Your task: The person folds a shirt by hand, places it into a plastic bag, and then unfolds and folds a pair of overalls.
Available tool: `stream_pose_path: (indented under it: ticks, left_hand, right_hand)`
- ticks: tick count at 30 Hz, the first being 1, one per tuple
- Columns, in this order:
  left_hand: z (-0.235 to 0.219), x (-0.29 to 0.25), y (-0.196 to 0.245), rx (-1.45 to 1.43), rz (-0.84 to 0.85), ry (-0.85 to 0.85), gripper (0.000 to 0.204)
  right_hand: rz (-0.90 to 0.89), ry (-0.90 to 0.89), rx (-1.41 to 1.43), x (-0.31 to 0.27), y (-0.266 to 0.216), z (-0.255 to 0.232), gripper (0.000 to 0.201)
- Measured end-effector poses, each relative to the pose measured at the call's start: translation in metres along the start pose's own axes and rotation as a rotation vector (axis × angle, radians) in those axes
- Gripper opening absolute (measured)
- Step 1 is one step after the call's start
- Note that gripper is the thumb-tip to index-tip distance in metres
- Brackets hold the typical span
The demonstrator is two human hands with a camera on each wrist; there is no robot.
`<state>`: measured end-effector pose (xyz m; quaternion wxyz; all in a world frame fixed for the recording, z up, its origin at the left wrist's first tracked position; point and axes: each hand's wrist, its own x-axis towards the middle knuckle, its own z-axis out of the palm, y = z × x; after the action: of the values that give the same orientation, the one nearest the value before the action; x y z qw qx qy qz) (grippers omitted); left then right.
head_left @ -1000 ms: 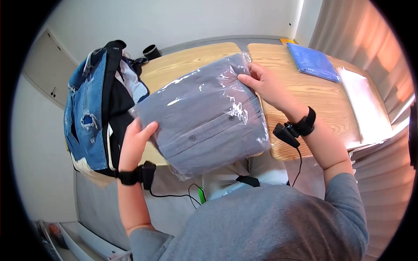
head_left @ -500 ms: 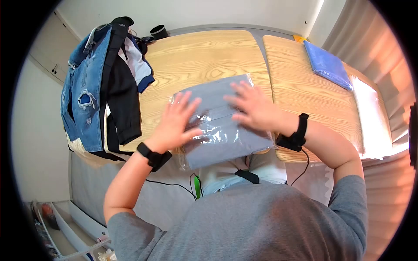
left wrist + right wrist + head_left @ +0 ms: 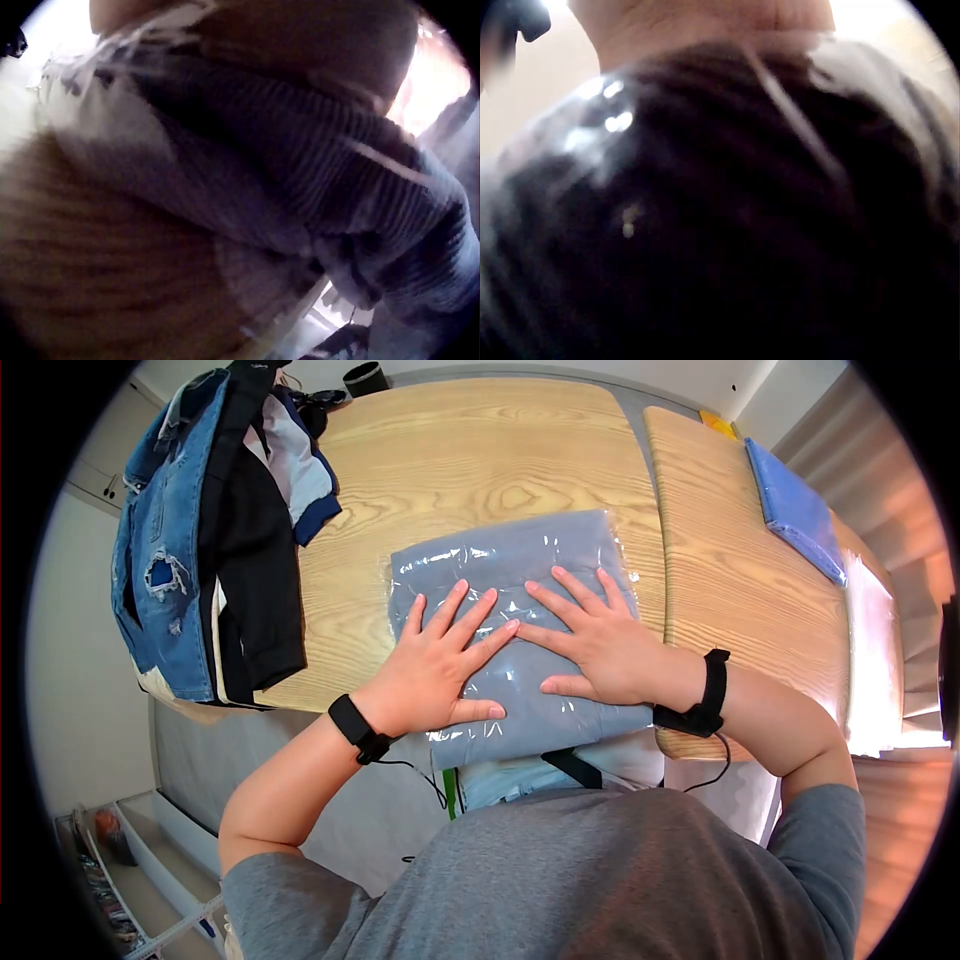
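A folded grey shirt in a clear plastic bag (image 3: 500,560) lies flat on the wooden table (image 3: 450,460), its near edge hanging over the table's front. My left hand (image 3: 445,660) presses flat on the bag's near left part with fingers spread. Beside it my right hand (image 3: 585,630) presses on the near right part, fingers straight. The fingertips of both hands nearly meet at the middle. Both wrist views are blurred; they show only the grey bagged shirt (image 3: 247,172) (image 3: 720,210) close up.
A pile of clothes with a ripped denim jacket (image 3: 165,540) and a black garment (image 3: 250,560) hangs over the table's left edge. A folded blue cloth (image 3: 795,510) lies on a second table at the right. A black cup (image 3: 362,378) stands at the back.
The bagged shirt was held up in both hands, then laid down on the table. Both hands have moved onto its top and now press it flat.
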<state>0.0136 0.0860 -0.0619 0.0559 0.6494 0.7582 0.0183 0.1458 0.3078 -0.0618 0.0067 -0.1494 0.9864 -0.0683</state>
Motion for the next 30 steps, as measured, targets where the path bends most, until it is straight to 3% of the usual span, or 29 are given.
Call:
stream_pose_path:
  ticks: [12, 14, 15, 16, 17, 18, 19, 20, 21, 23, 24, 26, 27, 30]
  left_hand:
    - [-0.003, 0.000, -0.003, -0.065, 0.018, 0.013, 0.084]
    - [-0.004, -0.003, -0.024, -0.522, -0.035, 0.062, 0.075]
    - [-0.003, -0.007, -0.029, -0.916, -0.066, 0.225, 0.067]
    - [-0.008, -0.015, -0.028, -1.108, -0.217, 0.362, 0.063]
    - [-0.005, -0.025, -0.035, -1.020, -0.347, 0.444, 0.063]
    - [0.003, -0.034, -0.045, -0.928, -0.473, 0.522, 0.063]
    - [0.010, -0.041, -0.050, -0.919, -0.469, 0.528, 0.063]
    - [0.018, -0.047, -0.053, -1.025, -0.658, 0.524, 0.063]
    - [0.020, -0.050, -0.052, -1.131, -0.851, 0.516, 0.064]
    - [0.023, -0.049, -0.054, -1.247, -0.871, 0.521, 0.064]
    - [0.022, -0.046, -0.054, -1.366, -0.891, 0.518, 0.064]
    - [0.021, -0.038, -0.056, -1.413, -0.888, 0.565, 0.073]
    - [0.019, -0.035, -0.060, -1.406, -0.904, 0.497, 0.067]
    - [0.021, -0.024, -0.078, -1.404, -0.894, 0.415, 0.055]
  right_hand:
    - [-0.018, 0.024, 0.066, -0.001, 0.009, -0.004, 0.062]
    - [0.059, 0.014, 0.554, 0.000, 0.026, -0.012, 0.062]
    - [0.158, 0.082, 0.695, -0.003, 0.032, -0.022, 0.063]
    - [0.279, 0.111, 0.783, -0.008, 0.042, -0.031, 0.065]
    - [0.401, 0.141, 0.872, -0.014, 0.051, -0.037, 0.066]
    - [0.392, 0.151, 0.869, -0.022, 0.059, -0.035, 0.066]
    - [0.582, 0.211, 0.843, -0.028, 0.066, -0.030, 0.067]
    - [0.773, 0.269, 0.813, -0.031, 0.072, -0.022, 0.068]
    - [0.769, 0.274, 0.811, -0.030, 0.071, -0.017, 0.068]
    - [0.899, 0.192, 0.945, -0.028, 0.073, -0.011, 0.069]
    - [0.893, 0.199, 0.942, -0.026, 0.069, -0.014, 0.069]
    - [0.847, 0.116, 1.256, -0.021, 0.059, -0.016, 0.061]
    - [0.807, 0.118, 1.355, -0.018, 0.058, -0.009, 0.048]
    - [0.776, 0.101, 1.259, -0.012, 0.063, 0.003, 0.038]
